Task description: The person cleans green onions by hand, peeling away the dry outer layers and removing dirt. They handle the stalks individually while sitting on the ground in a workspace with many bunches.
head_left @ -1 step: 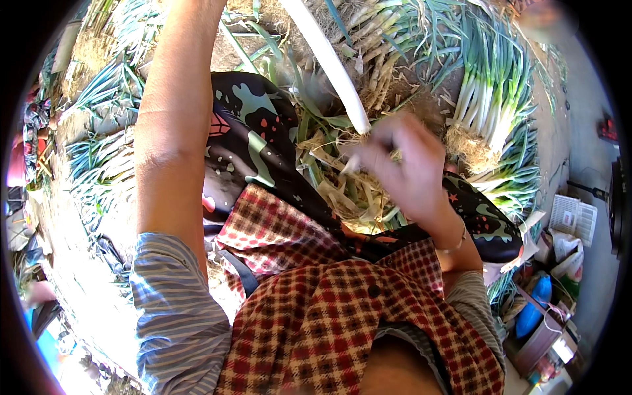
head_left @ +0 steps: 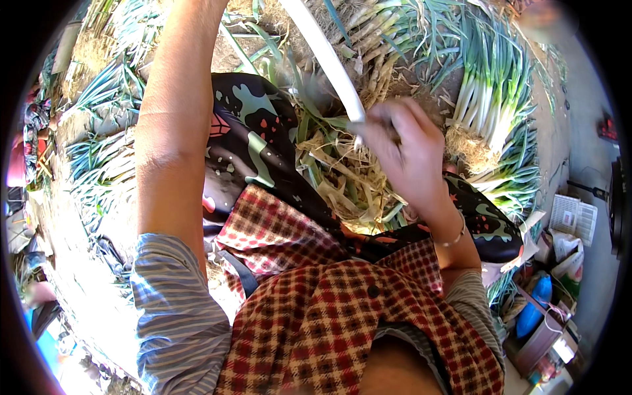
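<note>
A long white green onion stalk (head_left: 329, 62) slants down from the top edge over my lap. My right hand (head_left: 408, 141), slightly blurred, has its fingers curled and closed at the stalk's lower root end, covering part of it. My left forearm (head_left: 172, 118) reaches up past the top edge, so my left hand is out of the picture. Beneath the stalk, dry peelings and leaf scraps (head_left: 352, 178) lie heaped between my knees, which dark patterned trousers (head_left: 260, 131) cover.
A bundle of green onions (head_left: 487, 92) with bushy roots lies to the right. More onions (head_left: 102, 161) are spread along the left, and others (head_left: 388, 39) lie ahead. At the lower right are a blue bottle (head_left: 534, 304) and a white plastic basket (head_left: 573, 217).
My right hand has shifted slightly up and left, from just below the stalk's root end onto it. A pale scrap by its fingertips no longer shows. My left forearm stays put.
</note>
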`<action>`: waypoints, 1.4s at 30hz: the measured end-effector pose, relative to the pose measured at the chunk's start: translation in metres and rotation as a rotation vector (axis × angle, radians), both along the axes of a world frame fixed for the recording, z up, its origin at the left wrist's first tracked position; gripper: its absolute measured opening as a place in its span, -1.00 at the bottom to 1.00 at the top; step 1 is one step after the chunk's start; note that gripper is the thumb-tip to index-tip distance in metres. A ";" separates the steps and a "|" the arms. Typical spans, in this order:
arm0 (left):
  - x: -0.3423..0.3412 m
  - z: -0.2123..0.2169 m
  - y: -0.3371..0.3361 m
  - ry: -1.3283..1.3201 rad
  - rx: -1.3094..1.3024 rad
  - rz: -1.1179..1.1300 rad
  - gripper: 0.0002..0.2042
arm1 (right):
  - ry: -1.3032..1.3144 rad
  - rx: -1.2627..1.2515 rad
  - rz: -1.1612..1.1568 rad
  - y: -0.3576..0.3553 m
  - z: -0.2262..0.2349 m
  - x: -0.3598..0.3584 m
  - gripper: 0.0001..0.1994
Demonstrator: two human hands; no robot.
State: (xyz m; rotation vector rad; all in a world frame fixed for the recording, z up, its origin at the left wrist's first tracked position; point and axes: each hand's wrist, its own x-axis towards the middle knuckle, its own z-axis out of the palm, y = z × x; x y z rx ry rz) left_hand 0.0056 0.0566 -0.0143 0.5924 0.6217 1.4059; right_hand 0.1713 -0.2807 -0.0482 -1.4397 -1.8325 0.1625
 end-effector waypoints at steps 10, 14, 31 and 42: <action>0.011 0.009 -0.023 0.082 0.003 0.006 -0.81 | -0.208 -0.087 -0.045 0.021 -0.029 -0.009 -0.84; 0.015 0.017 -0.037 0.161 0.050 0.042 -0.80 | -0.168 -0.069 -0.070 0.022 -0.040 -0.010 -0.85; -0.023 0.016 -0.003 -0.364 0.210 -0.597 -0.64 | 1.487 -0.836 -0.045 -0.006 -0.014 -0.030 -0.64; -0.023 0.010 -0.017 -0.047 0.040 -0.350 -0.61 | 1.361 -0.389 -0.073 0.005 -0.035 -0.014 -0.72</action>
